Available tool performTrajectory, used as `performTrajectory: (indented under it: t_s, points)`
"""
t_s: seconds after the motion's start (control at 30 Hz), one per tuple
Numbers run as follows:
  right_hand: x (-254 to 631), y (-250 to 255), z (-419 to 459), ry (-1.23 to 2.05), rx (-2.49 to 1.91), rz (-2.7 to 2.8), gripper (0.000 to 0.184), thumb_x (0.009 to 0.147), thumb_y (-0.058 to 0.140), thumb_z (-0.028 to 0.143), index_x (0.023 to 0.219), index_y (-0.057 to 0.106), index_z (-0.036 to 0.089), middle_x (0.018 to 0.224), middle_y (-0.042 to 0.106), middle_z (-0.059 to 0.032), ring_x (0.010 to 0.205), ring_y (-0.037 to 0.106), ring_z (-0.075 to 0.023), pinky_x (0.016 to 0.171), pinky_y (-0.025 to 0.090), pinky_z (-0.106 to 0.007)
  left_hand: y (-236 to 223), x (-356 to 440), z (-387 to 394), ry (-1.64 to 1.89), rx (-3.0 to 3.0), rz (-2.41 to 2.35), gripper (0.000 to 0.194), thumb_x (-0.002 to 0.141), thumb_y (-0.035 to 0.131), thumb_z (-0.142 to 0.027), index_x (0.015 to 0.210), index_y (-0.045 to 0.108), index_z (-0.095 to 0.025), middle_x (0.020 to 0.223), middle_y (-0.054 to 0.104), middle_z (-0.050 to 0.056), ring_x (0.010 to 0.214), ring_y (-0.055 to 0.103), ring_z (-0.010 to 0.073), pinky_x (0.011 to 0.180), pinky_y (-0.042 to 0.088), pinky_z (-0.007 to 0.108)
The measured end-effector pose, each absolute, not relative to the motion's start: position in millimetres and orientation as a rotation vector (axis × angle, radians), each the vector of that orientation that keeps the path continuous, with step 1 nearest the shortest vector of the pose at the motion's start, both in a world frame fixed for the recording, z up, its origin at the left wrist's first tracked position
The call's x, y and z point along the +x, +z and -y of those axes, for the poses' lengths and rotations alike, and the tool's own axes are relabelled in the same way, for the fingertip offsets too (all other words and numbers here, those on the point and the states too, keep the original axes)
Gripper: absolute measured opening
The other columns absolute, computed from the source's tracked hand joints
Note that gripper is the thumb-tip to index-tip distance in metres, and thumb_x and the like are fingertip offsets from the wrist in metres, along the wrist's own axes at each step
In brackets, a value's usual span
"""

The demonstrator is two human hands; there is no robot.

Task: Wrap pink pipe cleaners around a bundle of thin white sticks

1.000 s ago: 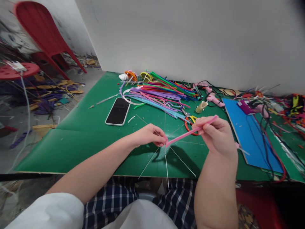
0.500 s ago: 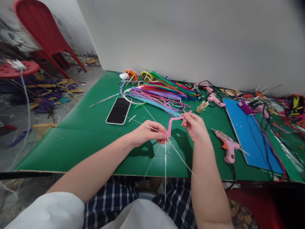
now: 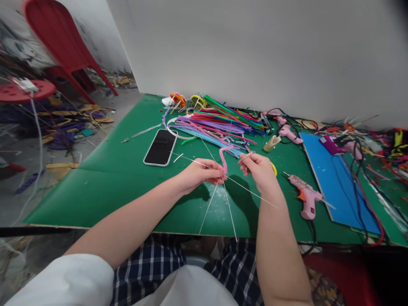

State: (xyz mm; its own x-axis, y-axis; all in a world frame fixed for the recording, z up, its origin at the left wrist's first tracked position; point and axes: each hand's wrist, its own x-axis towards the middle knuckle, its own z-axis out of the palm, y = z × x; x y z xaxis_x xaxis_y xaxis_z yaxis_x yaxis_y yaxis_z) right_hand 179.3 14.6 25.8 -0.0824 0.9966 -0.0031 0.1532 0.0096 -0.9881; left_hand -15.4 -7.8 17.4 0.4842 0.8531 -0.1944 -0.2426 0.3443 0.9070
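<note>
My left hand [image 3: 205, 172] pinches a bundle of thin white sticks [image 3: 230, 208] that fan out like spokes, together with the lower end of a pink pipe cleaner [image 3: 223, 159]. The pipe cleaner rises from my fingertips and its top bends over to the right. To the right, my right hand [image 3: 256, 168] is closed with thumb and forefinger together, apart from the pipe cleaner. What it holds, if anything, I cannot make out. Scissors with a yellow handle [image 3: 273, 168] lie behind it, partly hidden.
Many coloured pipe cleaners [image 3: 213, 123] lie at the back of the green table [image 3: 108, 178]. A phone [image 3: 160, 147] rests to the left. On the right are a pink glue gun [image 3: 306, 195], a blue board [image 3: 338, 182] and cables. A beige piece [image 3: 272, 143] stands near the centre-right.
My right hand has let go of the pink pipe cleaner, whose free end now sits further left. The white spokes have turned in my left hand, and the yellow scissor handle has come into view.
</note>
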Motion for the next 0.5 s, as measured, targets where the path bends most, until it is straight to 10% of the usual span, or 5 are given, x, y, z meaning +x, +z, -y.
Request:
performTrajectory:
  t_s: [0.5]
  points:
    - [171, 33, 1, 1.478, -0.834, 1.760, 0.015, 0.079, 0.055, 0.019, 0.088, 0.066, 0.024, 0.077, 0.058, 0.0002, 0.056, 0.049, -0.0070, 0.046, 0.038, -0.020, 17, -18, 7, 0.641, 0.938, -0.700, 0.012, 0.069, 0.069, -0.020, 0.076, 0.066, -0.011, 0.068, 0.067, 0.004, 0.059, 0.062, 0.0092, 0.057, 0.050, 0.018]
